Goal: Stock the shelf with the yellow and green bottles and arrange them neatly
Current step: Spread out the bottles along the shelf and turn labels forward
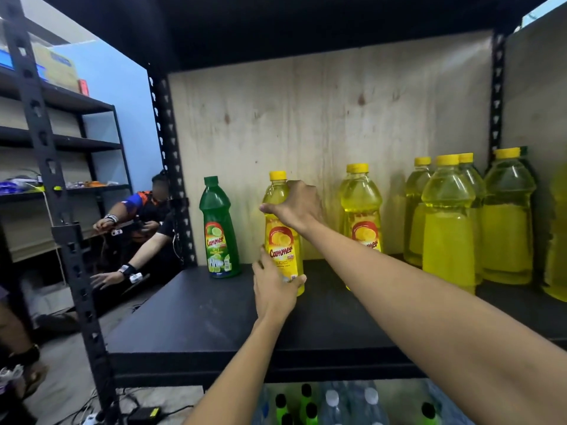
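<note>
A yellow bottle (280, 240) with a red and yellow label stands upright on the black shelf (196, 314). My right hand (296, 205) grips its shoulder from the right, and my left hand (271, 288) wraps around its base. One green bottle (218, 231) stands to its left, near the back panel. Another labelled yellow bottle (362, 207) stands to the right, partly hidden behind my right forearm. Further right, several yellow bottles (448, 222) are grouped together at the shelf's right end.
A black upright post (66, 228) frames the shelf's front left corner. Below the shelf are clear and green-capped bottles (306, 403). To the left, other people crouch on the floor by another black rack (92, 142). Cables and a power brick (144, 415) lie on the floor.
</note>
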A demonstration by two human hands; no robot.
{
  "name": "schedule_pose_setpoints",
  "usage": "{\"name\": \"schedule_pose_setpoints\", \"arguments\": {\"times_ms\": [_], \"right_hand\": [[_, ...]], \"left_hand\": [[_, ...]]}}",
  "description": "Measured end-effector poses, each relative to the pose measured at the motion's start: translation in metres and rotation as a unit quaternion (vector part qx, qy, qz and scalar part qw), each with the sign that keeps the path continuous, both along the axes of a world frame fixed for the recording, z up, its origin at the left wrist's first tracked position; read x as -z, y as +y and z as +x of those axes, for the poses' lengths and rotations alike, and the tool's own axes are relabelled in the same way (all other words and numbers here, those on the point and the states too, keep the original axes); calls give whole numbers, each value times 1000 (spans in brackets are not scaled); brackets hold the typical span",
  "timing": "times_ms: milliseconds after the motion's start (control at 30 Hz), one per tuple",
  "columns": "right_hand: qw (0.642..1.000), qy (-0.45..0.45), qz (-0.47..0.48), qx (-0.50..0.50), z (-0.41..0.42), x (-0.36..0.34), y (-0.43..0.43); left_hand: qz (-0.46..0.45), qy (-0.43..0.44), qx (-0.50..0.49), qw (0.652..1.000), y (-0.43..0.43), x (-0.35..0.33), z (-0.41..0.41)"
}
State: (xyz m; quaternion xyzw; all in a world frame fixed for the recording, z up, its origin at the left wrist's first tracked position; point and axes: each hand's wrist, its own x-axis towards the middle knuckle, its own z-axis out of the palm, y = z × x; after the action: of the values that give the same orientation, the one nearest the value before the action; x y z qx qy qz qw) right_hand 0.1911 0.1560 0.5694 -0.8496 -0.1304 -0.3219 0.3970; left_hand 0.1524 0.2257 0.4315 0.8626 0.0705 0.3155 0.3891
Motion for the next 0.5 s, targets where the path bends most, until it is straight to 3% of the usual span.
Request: {"name": "schedule_pose_setpoints", "arguments": {"times_ms": [233, 400, 500], "right_hand": [[1000, 8, 2, -28, -12, 5, -3], [996, 62, -15, -56, -25, -3, -29], [997, 52, 0, -57, -49, -4, -69]], "left_hand": [[6, 3, -17, 1000, 0, 2, -1], [17, 8, -32, 999, -4, 1, -10], [44, -49, -56, 996, -12, -2, -25]]}}
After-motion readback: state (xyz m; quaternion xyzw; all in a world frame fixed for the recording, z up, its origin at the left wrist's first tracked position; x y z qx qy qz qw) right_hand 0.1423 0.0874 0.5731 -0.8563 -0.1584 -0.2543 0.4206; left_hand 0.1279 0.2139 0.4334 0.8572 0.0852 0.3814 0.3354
